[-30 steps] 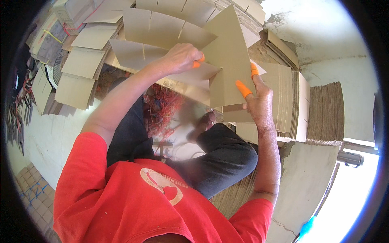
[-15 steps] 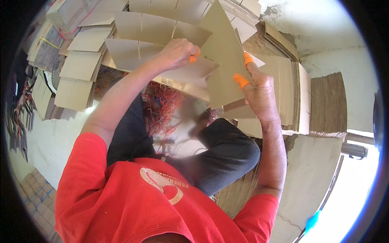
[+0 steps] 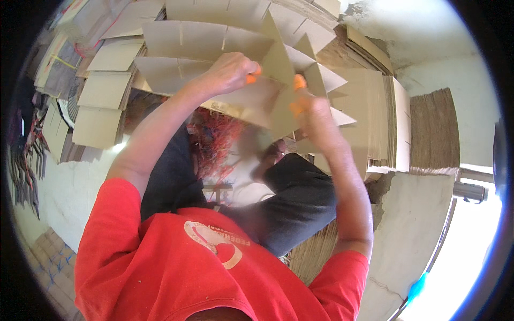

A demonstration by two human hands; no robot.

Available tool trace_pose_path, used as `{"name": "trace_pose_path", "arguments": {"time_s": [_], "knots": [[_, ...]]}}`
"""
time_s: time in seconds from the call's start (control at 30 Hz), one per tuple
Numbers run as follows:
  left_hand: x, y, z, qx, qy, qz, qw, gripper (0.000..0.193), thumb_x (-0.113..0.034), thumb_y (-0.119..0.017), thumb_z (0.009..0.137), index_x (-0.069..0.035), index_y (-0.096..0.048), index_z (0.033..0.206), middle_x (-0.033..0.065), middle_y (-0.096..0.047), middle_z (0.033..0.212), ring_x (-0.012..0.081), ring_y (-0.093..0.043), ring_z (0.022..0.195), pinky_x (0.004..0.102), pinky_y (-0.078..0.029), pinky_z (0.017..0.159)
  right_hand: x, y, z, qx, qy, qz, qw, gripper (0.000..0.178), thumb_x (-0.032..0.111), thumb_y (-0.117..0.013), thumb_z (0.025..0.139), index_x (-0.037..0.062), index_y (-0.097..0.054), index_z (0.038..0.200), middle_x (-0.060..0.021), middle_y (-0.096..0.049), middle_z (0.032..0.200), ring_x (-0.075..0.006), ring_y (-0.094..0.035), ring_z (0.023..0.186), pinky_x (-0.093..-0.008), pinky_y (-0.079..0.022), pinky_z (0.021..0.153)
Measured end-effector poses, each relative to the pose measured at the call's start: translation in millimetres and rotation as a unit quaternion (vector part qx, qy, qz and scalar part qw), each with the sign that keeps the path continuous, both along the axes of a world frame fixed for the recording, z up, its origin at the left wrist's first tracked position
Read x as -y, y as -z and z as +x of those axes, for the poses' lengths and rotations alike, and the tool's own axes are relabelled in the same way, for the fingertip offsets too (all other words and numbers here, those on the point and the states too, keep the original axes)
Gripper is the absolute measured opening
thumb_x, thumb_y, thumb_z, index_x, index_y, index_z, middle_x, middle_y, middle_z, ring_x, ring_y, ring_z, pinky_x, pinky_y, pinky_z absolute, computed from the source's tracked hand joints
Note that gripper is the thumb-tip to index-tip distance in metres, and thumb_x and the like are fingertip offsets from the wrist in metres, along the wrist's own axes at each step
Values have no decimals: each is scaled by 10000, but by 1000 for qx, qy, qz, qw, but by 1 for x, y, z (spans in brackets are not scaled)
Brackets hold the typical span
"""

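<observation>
In front of me stand slotted cardboard divider strips [image 3: 179, 69] on edge, one behind another. Other upright cross strips [image 3: 279, 104] run through them toward me at the right. My left hand [image 3: 230, 74] is closed, with orange covers on its fingertips, and pinches the top of the nearest long strip [image 3: 251, 99] just left of the crossing. My right hand [image 3: 316, 115], also with orange finger covers and slightly blurred, grips the cross strips from the right. Pointed strip ends [image 3: 332, 77] stick out beyond them on the right.
Stacks of flat cardboard [image 3: 101, 88] stand at the left. More cardboard stacks [image 3: 364, 117] and a darker stack [image 3: 435, 131] are at the right by the wall. Red stringy scraps [image 3: 217, 139] lie below, between my legs. A metal door bolt [image 3: 471, 191] is at far right.
My right hand has moved left and toward the crossing. The cross strip has come down among the long strips, whose ends now show on its right. My left hand has barely moved.
</observation>
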State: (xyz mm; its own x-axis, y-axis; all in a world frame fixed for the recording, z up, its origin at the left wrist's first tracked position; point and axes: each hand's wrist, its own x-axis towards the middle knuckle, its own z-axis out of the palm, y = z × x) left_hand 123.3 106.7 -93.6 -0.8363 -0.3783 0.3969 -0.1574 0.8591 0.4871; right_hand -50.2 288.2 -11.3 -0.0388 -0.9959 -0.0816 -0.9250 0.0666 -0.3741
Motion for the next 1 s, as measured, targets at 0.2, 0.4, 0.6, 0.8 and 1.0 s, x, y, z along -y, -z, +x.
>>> {"name": "trace_pose_path", "arguments": {"time_s": [0.2,0.4,0.6,0.8,1.0], "knots": [[2,1,6,40,-38,22,998,171,-123,-698,778,-10,-681,905,186,-674,839,350,-648,778,438,-498,689,-32,12,-12,-35,95,-151,983,392,280,-682,846,80,-628,1178,-171,-676,894,-347,-662,812,-441,-523,694],[-2,-5,6,53,-47,-4,998,182,-128,-710,770,-26,-688,919,167,-681,852,332,-656,780,417,-513,696,-152,32,-114,-343,442,-115,821,604,414,-678,858,8,-484,1261,-210,-606,1111,-392,-597,1000,-469,-493,836],[-2,-2,6,16,-63,18,998,182,-134,-718,771,-34,-691,920,152,-689,852,320,-663,767,405,-518,675,-194,84,-137,-211,480,-98,846,579,325,-818,724,0,-515,1096,-252,-628,1015,-421,-613,915,-487,-478,784],[0,3,6,22,-53,-1,998,185,-130,-719,773,-40,-699,934,167,-696,873,315,-674,768,396,-525,695,-184,60,-147,-155,456,-239,843,370,260,-816,718,4,-597,870,-236,-636,716,-387,-618,645,-443,-488,615],[1,-3,6,39,-68,20,997,211,-186,-699,800,-72,-686,976,151,-691,884,316,-663,800,418,-514,712,-157,53,-191,-134,511,-214,822,173,186,-625,864,25,-670,820,-184,-627,680,-269,-577,602,-419,-442,581]]}}
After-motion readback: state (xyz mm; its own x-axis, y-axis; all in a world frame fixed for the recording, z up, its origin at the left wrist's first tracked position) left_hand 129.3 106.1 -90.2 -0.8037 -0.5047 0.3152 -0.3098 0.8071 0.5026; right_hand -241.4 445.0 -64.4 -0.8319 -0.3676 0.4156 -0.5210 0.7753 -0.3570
